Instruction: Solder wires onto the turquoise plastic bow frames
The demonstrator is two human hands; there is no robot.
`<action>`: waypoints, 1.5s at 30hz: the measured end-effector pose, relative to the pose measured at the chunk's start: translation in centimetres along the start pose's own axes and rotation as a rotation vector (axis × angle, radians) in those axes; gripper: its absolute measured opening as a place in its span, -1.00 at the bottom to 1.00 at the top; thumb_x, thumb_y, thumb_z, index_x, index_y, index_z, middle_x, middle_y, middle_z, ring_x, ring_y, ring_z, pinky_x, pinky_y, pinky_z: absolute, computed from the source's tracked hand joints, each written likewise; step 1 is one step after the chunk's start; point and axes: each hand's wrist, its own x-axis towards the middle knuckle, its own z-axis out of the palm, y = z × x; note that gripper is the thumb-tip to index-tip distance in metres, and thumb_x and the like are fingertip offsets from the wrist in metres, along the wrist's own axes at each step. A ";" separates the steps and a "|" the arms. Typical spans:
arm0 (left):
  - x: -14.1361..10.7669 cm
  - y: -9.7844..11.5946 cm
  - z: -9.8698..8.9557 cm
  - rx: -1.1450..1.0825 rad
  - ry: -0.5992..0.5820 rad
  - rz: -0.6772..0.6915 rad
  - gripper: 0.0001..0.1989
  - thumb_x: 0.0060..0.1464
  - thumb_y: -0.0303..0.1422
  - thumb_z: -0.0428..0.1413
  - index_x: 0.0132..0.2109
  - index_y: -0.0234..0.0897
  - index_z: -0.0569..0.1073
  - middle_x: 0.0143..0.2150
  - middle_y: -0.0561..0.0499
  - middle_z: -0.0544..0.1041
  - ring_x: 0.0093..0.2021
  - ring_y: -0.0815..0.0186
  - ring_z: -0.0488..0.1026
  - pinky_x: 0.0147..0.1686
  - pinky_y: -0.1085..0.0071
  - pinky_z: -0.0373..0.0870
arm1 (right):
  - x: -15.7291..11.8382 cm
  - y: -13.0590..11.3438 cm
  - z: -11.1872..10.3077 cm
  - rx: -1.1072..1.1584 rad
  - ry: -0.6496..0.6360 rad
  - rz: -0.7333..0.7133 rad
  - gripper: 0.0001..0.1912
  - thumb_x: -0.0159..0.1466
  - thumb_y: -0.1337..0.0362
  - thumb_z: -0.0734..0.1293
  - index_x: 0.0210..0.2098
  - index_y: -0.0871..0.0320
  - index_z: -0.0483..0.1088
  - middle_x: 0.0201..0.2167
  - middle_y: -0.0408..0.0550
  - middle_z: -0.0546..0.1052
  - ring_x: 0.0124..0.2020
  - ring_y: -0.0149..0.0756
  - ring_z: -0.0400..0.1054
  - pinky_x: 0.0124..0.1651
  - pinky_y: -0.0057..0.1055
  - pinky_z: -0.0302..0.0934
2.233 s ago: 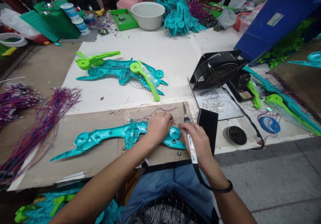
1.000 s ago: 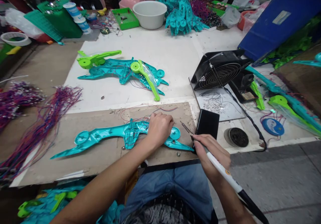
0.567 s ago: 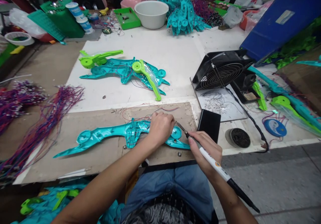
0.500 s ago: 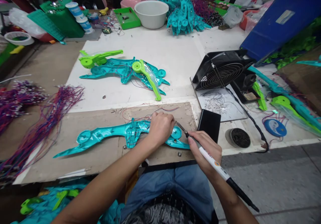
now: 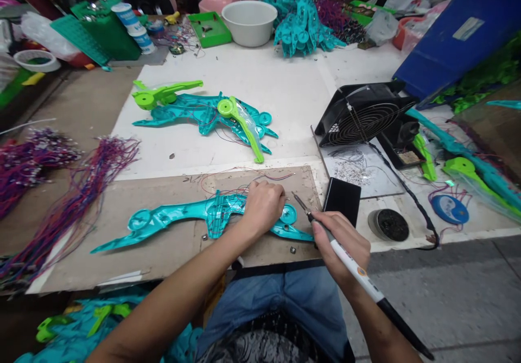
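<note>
Left hand: we see the left hand [image 5: 264, 205] with fingers bunched together over the turquoise frame [image 5: 175, 211]; what they pinch is hidden, so we cannot tell.
Right hand: we have the right hand [image 5: 345, 243] clamped pen-style on the soldering iron [image 5: 368, 287], tip near the left fingers, apart from them.
Turquoise frame: lies lengthwise on the brown board [image 5: 163, 252], passing under the left hand; thin wires [image 5: 280, 177] loop beside its far edge.
Frame handling: we judge it light, fairly stiff, slick plastic, weaker at the tapered ends; best held at the broad middle.
Wire handling: soft and springy, we guess, joints fragile; pinch near the ends, no tugging.
Iron handling: light, rigid, cable may drag; we'd take the white grip, never the metal tip.
Nearby: black slab [image 5: 344, 197] beyond the right hand, round tin [image 5: 391, 225] beside it, fan [image 5: 366, 110] farther back.
</note>
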 end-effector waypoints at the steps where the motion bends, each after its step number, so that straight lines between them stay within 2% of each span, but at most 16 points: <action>1: 0.0 0.0 0.0 -0.001 0.001 0.002 -0.77 0.20 -0.38 -0.02 -0.29 -0.27 0.53 -0.30 -0.08 0.59 -0.17 0.15 0.44 -0.18 0.23 0.17 | 0.0 -0.1 -0.2 -0.002 0.016 0.000 -0.68 0.20 0.53 0.30 -0.09 0.14 0.44 -0.27 -0.03 0.53 -0.23 -0.28 0.41 -0.16 -0.31 0.32; 11: 0.0 -0.2 0.1 -0.029 0.022 0.011 -0.81 0.17 -0.39 0.03 -0.32 -0.26 0.53 -0.32 -0.06 0.59 -0.19 0.13 0.45 -0.19 0.22 0.18 | -0.3 -0.1 -0.4 0.006 0.048 0.029 -0.66 0.19 0.55 0.30 -0.08 0.16 0.44 -0.26 -0.03 0.53 -0.23 -0.29 0.42 -0.17 -0.32 0.32; 17: -0.1 -0.3 0.2 -0.035 0.024 0.009 -0.82 0.17 -0.39 0.03 -0.32 -0.27 0.52 -0.32 -0.07 0.58 -0.18 0.12 0.45 -0.19 0.21 0.18 | -0.7 0.1 -0.4 0.009 0.078 0.046 -0.70 0.23 0.48 0.30 -0.06 0.13 0.45 -0.23 -0.03 0.54 -0.22 -0.28 0.44 -0.17 -0.32 0.34; 22: -0.1 -0.4 0.3 -0.054 0.052 0.012 -0.83 0.18 -0.40 0.03 -0.33 -0.27 0.51 -0.32 -0.06 0.58 -0.19 0.13 0.44 -0.19 0.20 0.17 | -1.2 0.5 -0.3 -0.024 0.130 0.212 -0.74 0.30 0.32 0.28 -0.03 0.10 0.44 -0.30 -0.07 0.57 -0.32 -0.31 0.48 -0.16 -0.35 0.38; 26: -0.5 -0.6 0.2 -0.113 0.167 0.050 -0.89 0.15 -0.42 0.07 -0.32 -0.27 0.48 -0.33 -0.02 0.56 -0.20 0.17 0.42 -0.20 0.23 0.16 | -0.1 0.9 0.5 -0.047 0.111 0.238 -0.82 0.26 0.29 0.33 -0.13 0.08 0.46 -0.29 -0.10 0.57 -0.29 -0.32 0.49 -0.15 -0.40 0.39; 30: -1.4 -0.9 -0.1 -0.153 0.355 0.147 -0.92 0.16 -0.43 0.07 -0.29 -0.27 0.46 -0.33 0.01 0.55 -0.25 0.23 0.40 -0.21 0.24 0.15 | 1.4 1.1 1.9 -0.018 0.054 0.248 -0.77 0.27 0.28 0.31 -0.06 0.08 0.39 -0.22 -0.07 0.56 -0.21 -0.31 0.48 -0.05 -0.34 0.37; 33: -2.2 -1.2 -0.5 -0.157 0.461 0.229 -0.90 0.19 -0.42 0.05 -0.30 -0.27 0.44 -0.37 0.02 0.53 -0.28 0.25 0.38 -0.22 0.25 0.14 | 2.2 0.8 2.9 0.008 0.021 0.267 -0.75 0.25 0.26 0.32 -0.06 0.08 0.36 -0.24 -0.08 0.55 -0.25 -0.32 0.47 -0.11 -0.35 0.38; 36: -2.9 -1.4 -0.8 -0.172 0.513 0.265 -0.87 0.22 -0.39 0.03 -0.30 -0.27 0.43 -0.37 0.03 0.52 -0.30 0.27 0.36 -0.21 0.25 0.14 | 2.6 0.2 3.7 0.058 0.022 0.275 -0.72 0.22 0.27 0.34 -0.06 0.08 0.34 -0.25 -0.10 0.54 -0.29 -0.35 0.46 -0.22 -0.43 0.37; 39: -3.6 -1.4 -1.3 -0.185 0.504 0.268 -0.84 0.23 -0.37 0.00 -0.29 -0.26 0.43 -0.37 0.02 0.52 -0.29 0.28 0.36 -0.20 0.26 0.14 | 2.7 -0.4 4.2 0.128 0.030 0.293 -0.71 0.21 0.29 0.35 -0.07 0.09 0.33 -0.29 -0.14 0.53 -0.33 -0.39 0.45 -0.28 -0.49 0.35; 45: -4.5 -1.4 -2.5 -0.247 0.438 0.238 -0.81 0.25 -0.35 -0.02 -0.30 -0.24 0.45 -0.35 0.02 0.55 -0.27 0.28 0.38 -0.19 0.26 0.15 | 2.4 -0.9 4.3 0.186 0.049 0.265 -0.75 0.24 0.29 0.33 -0.07 0.08 0.34 -0.32 -0.14 0.54 -0.28 -0.37 0.47 -0.15 -0.44 0.35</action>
